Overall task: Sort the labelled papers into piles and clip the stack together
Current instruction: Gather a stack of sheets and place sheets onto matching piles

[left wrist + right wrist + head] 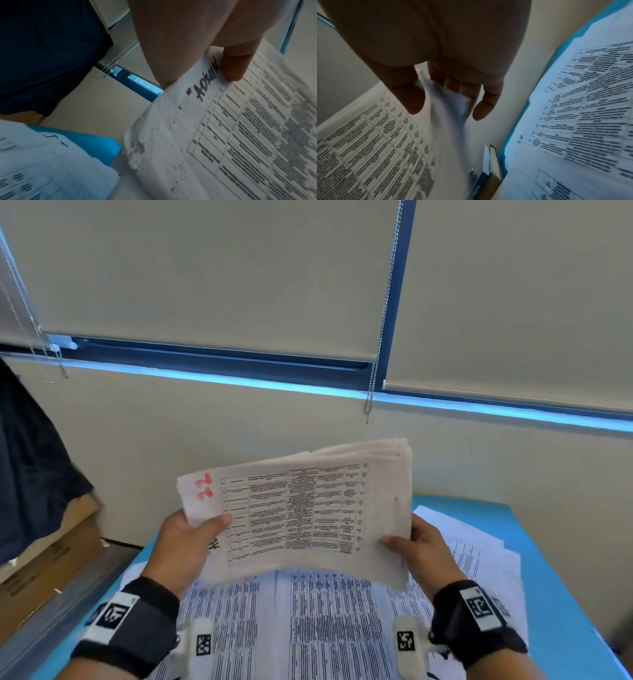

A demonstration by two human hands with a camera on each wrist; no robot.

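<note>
The head view looks forward and down from above at the blue desk (555,594) and the wall behind. Each wrist view sits very close, looking along its palm. All three share the held stack of papers (308,508), filling the lower right in the left wrist view and the lower left in the right wrist view.

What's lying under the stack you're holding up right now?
Under the raised stack, held by the left hand and right hand, printed sheets cover the blue table. What lies beneath those sheets is hidden.

Held stack of white printed paper sheets (308,508): matt, slightly rough; blue tabletop (555,594), right of frame: smooth; brown cardboard box (44,570), lower left: matt; window-blind bead chain (383,313): shiny metal.
</note>
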